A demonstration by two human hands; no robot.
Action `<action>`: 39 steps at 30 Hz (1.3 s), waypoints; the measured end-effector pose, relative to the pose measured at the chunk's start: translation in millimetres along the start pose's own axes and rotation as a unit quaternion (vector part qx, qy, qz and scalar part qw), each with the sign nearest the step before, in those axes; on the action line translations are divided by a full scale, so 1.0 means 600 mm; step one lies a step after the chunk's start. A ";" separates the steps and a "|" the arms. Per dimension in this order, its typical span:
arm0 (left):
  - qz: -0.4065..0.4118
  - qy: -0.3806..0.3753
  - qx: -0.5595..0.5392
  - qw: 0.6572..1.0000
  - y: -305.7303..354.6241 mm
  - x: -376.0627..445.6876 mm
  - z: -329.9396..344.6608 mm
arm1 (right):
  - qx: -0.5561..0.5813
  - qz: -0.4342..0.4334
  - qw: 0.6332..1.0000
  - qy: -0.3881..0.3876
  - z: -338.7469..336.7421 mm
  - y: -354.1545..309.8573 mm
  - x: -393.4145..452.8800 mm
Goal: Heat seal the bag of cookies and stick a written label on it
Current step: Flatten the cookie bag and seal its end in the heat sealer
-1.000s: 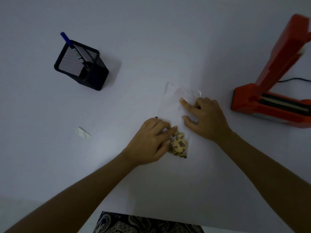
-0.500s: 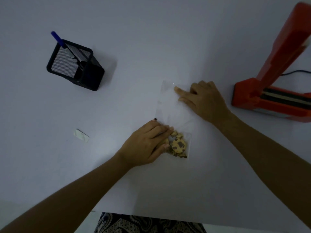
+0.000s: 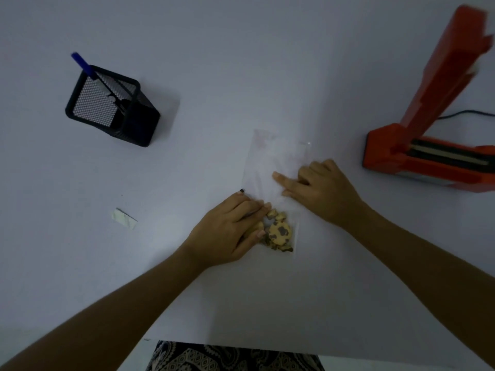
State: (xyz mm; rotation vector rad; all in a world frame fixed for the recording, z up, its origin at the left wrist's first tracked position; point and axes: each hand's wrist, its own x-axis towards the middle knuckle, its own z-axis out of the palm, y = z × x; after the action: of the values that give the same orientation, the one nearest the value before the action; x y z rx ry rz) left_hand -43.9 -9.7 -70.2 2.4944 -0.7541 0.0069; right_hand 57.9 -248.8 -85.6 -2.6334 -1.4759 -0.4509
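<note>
A clear plastic bag [image 3: 265, 156] lies flat on the white table, its open end pointing away from me. Chocolate-chip cookies [image 3: 280, 231] sit bunched at its near end. My left hand [image 3: 227, 231] rests on the bag's left side just beside the cookies, fingers laid flat, thumb against them. My right hand [image 3: 321, 188] presses the middle of the bag from the right, index finger stretched out across the film. A small white label [image 3: 124, 218] lies on the table to the left, apart from both hands.
An orange heat sealer [image 3: 428, 156] stands at the right with its arm raised and a black cable [image 3: 466, 113] behind it. A black mesh pen holder [image 3: 112, 108] with a blue pen [image 3: 83, 64] stands at the far left. The table's near edge runs below my arms.
My right hand slid up the bag toward its far end, then came back down to the middle. My left hand stayed beside the cookies.
</note>
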 end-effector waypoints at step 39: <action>-0.002 -0.011 0.052 0.999 0.000 -0.008 0.013 | -0.004 0.159 0.987 0.023 -0.007 0.006 0.024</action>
State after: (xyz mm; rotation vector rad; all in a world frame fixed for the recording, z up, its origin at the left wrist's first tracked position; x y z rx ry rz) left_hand -48.8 -11.0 -77.6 2.5988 -0.7762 0.0191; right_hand 67.4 -240.0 -77.4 -2.7725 -1.0151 -0.4818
